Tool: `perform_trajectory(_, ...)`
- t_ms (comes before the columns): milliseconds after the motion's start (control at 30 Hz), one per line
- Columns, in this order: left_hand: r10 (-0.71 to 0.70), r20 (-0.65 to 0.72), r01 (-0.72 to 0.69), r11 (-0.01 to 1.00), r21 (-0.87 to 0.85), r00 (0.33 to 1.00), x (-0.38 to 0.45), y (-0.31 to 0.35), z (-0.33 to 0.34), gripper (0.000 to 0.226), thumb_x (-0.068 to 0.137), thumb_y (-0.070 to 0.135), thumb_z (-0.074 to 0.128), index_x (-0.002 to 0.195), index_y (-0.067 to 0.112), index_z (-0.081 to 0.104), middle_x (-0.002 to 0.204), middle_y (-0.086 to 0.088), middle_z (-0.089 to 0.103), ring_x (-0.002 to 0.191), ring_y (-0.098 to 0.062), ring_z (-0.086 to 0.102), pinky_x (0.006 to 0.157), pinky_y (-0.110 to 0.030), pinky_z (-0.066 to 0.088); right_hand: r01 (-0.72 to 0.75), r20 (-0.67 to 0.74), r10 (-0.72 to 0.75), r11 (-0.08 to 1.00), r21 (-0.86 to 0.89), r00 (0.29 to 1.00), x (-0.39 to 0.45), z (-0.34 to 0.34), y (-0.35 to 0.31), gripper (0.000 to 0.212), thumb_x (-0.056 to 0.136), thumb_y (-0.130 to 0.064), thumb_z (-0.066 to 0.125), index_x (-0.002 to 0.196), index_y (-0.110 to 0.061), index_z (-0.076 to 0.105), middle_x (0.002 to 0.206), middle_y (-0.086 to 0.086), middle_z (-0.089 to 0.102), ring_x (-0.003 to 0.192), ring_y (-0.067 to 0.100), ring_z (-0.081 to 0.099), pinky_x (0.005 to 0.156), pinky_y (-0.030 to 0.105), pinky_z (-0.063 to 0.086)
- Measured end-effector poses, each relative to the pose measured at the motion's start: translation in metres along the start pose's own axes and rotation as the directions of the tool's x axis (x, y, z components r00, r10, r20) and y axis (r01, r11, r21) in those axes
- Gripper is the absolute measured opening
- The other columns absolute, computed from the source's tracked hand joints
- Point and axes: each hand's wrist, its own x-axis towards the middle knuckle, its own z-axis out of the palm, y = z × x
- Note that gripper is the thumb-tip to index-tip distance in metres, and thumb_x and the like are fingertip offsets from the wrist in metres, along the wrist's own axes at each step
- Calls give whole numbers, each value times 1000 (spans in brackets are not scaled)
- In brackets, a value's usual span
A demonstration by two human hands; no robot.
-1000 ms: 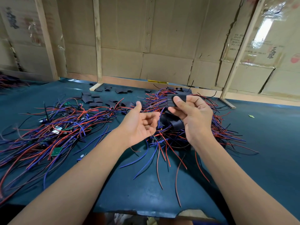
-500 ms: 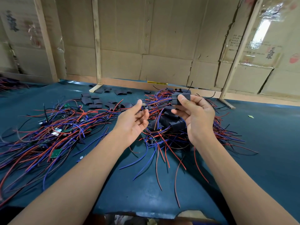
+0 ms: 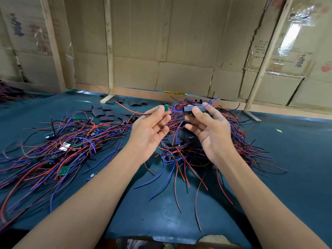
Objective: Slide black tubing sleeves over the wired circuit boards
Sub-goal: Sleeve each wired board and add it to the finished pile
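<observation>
My left hand (image 3: 150, 130) pinches a small green circuit board (image 3: 166, 107) at its fingertips, raised above the table. Red and blue wires run from the board toward the right. My right hand (image 3: 210, 128) pinches a black tubing sleeve (image 3: 193, 109) between thumb and fingers, a short gap right of the board. A blue wire end pokes out past the sleeve's far side. Under both hands lies a pile of sleeved boards with wires (image 3: 185, 141).
A big tangle of wired bare boards (image 3: 62, 148) covers the left of the teal table (image 3: 296, 168). Loose black sleeves (image 3: 106, 112) lie at the back left. Cardboard walls with wooden posts (image 3: 109, 51) close the far side. The table's front edge is torn.
My left hand, which held nothing before, has risen and now pinches a green board with its wires. My right hand keeps the sleeve and has shifted slightly right.
</observation>
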Motion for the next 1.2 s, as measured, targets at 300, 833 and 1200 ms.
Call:
perform_trajectory(300, 88, 145, -101, 991, 85, 986, -3, -9, 3, 23, 74, 9, 77, 94, 20, 77, 84, -4, 69, 74, -15, 65, 66, -29, 50, -85, 56, 87, 996, -33, 995, 0, 0, 10, 28, 75, -16, 78, 98, -6, 65, 84, 12, 72, 77, 23, 74, 63, 29, 59)
perform_trajectory(833, 307, 162, -341, 905, 256, 938, -3, -15, 2, 25, 73, 12, 81, 97, 15, 74, 89, -11, 73, 80, -23, 70, 66, -29, 54, -109, 26, 109, 994, -14, 994, 1, -2, 7, 25, 87, -5, 72, 110, 2, 65, 93, 18, 75, 74, 24, 75, 65, 27, 60)
perform_trajectory(1200, 408, 233, -469, 755, 457, 883, -5, -19, 4, 24, 87, 3, 73, 111, 6, 74, 93, -12, 72, 72, -13, 64, 60, -23, 52, -127, 30, 128, 991, -31, 991, 2, -3, 7, 33, 81, -13, 75, 110, -3, 65, 93, 15, 76, 76, 22, 75, 65, 25, 59)
